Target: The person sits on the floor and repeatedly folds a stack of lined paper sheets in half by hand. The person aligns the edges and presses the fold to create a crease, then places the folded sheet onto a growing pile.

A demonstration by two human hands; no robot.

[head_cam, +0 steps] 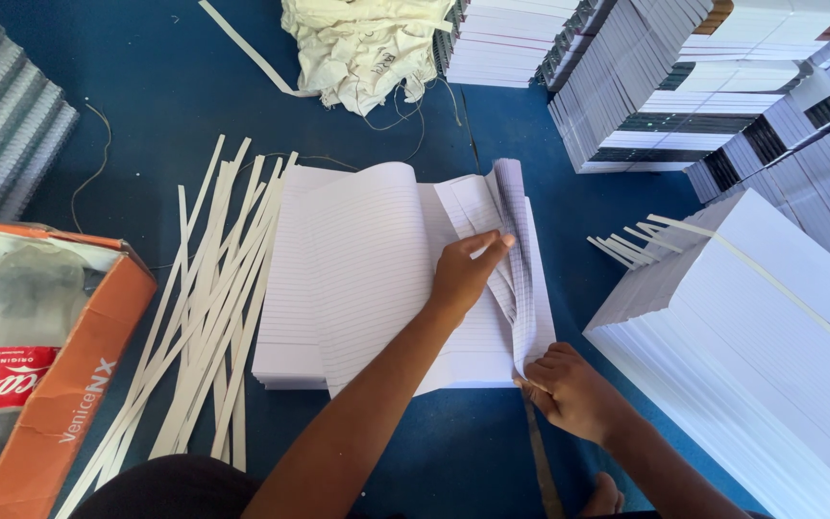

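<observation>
The stack of ruled sheets [367, 279] lay mid-desk [146, 86] and looked thin, floppy and easily creased. I saw my left hand [466, 272] with fingers spread, lifting pages, and my right hand [573, 389] with fingers pinched on the lower corner, beside paper strips [208, 298].

The left hand [463, 274] is covering part of the lined sheets [377, 259]. The right hand [569, 389] is hiding the sheets' lower corner. The white paper stack [761, 356], the plastic bottle [2, 346] and the orange box [69, 394] are running off the frame's edges.
</observation>
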